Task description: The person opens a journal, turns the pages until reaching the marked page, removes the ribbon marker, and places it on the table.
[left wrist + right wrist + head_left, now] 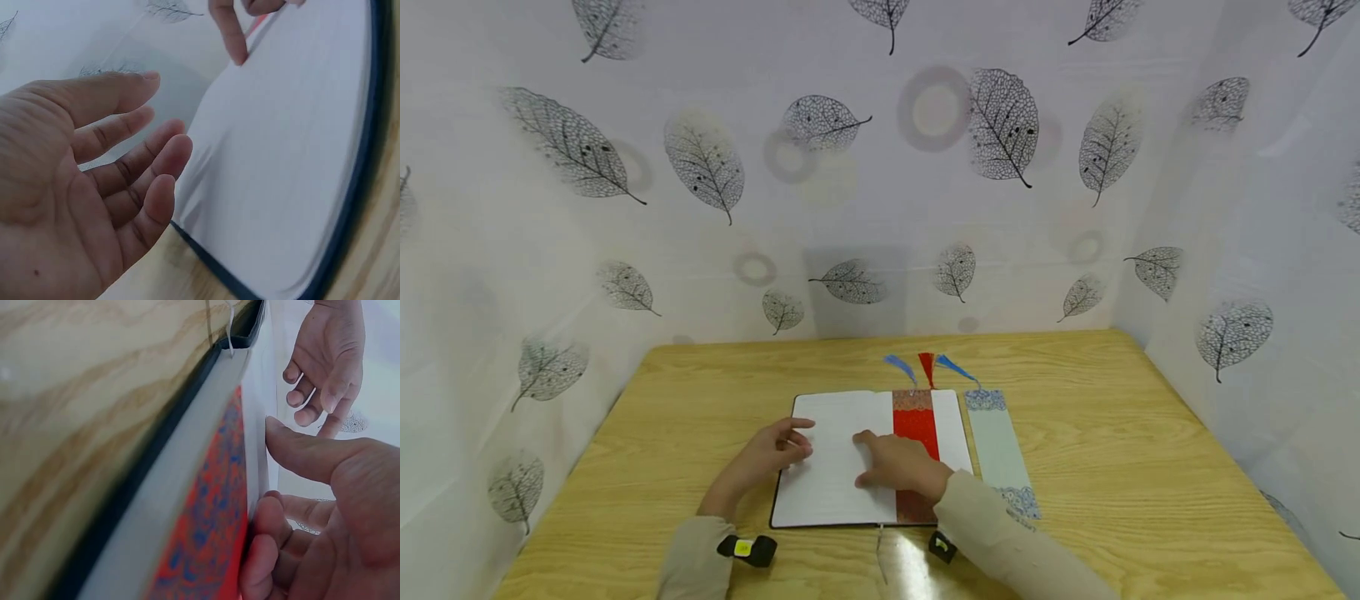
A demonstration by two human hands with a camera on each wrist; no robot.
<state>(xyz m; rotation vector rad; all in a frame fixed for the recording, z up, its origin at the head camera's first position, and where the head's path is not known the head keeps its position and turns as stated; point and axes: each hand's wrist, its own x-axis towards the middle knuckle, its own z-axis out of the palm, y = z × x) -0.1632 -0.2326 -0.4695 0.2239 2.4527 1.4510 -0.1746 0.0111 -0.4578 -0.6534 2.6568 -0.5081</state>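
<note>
A notebook (827,492) with white pages and a dark cover lies open on the table. Across its right page lies a red bookmark (914,422) with patterned ends, partly hidden under my right forearm. My right hand (898,462) is over the middle of the notebook, thumb and fingertips at the page beside the bookmark. At the outer left edge, my left hand (771,447) hovers with loosely bent fingers and nothing in its grasp. In the left wrist view, its palm (75,206) faces the page edge.
To the right of the notebook, a pale green bookmark (998,442) with blue patterned ends lies on the wooden table (700,392). Red (927,367) and blue tassels (955,367) spread beyond the notebook's top. A thin ribbon (881,554) hangs from its lower edge. Leaf-printed curtains surround the table.
</note>
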